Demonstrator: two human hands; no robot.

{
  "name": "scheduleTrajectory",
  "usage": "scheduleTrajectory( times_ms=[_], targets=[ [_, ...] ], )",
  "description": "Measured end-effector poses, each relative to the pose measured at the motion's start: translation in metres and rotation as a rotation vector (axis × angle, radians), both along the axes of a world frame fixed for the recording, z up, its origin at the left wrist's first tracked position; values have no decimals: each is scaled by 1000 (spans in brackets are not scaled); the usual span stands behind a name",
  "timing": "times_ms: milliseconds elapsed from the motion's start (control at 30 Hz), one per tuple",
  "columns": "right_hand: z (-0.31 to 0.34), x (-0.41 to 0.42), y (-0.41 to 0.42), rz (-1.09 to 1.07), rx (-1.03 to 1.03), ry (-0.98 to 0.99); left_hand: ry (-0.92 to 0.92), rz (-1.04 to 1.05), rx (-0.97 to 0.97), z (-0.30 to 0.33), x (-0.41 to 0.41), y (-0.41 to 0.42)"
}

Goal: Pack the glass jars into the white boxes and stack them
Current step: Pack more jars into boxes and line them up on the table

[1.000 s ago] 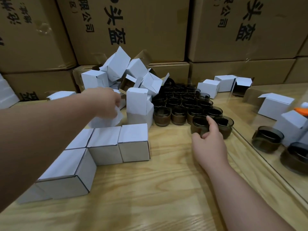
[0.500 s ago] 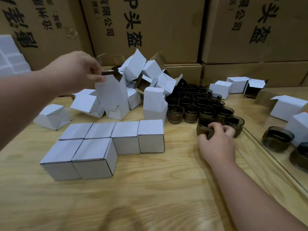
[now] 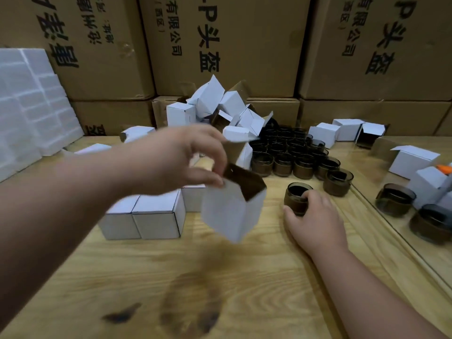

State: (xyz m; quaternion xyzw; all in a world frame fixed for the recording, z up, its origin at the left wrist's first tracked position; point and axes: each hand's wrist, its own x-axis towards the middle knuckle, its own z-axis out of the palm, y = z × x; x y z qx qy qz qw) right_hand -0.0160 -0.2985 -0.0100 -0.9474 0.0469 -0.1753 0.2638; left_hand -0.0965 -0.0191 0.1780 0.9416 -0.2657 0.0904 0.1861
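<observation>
The left hand [image 3: 176, 157] pinches an open box [image 3: 232, 211] up in the air, mouth tipped toward the right. The right hand [image 3: 315, 216] grips a jar [image 3: 297, 198] on the table [image 3: 244, 277], just right of the box.

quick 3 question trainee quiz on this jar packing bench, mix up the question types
1. True or false: the left hand pinches an open white cardboard box held above the wooden table.
2. The right hand grips: A) a dark glass jar B) an orange tool C) a foam sheet.
3. Fill in: the closed white boxes sit to the ___ of the lifted box.

Key: 1 true. 2 A, the dark glass jar. 3 left.
</observation>
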Motion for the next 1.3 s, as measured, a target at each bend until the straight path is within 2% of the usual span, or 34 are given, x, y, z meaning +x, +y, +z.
scheduleTrajectory(
  times_ms=[167, 300, 433, 567, 733, 867, 933, 1067, 1300],
  targets=[
    [-1, -16, -2, 5, -9, -6, 21, -136, 82, -59, -1, -28],
    [-3, -24, -5, 21, -14, -20, -7, -101, 47, -85, 3, -35],
    [-5, -25, -5, 30, -39, -18, 57, -18, -133, -110, -8, -41],
    [-5, -23, -5, 35, -20, -37, -23, 179, -335, -145, -23, -69],
    [-6, -21, -8, 2, 157, -39, -69, 345, -577, -176, -26, -106],
    [1, -27, -11, -35, 422, -174, -90, 363, -633, -187, -22, -109],
    [6, -33, -11, 24, 509, -316, -104, 389, -640, -188, -21, -107],
    [15, -49, 0, 309, 550, -660, -40, 414, -739, -188, -21, -106],
    [17, -64, 26, 698, 444, -800, 51, 420, -832, -191, -17, -106]
  ],
)
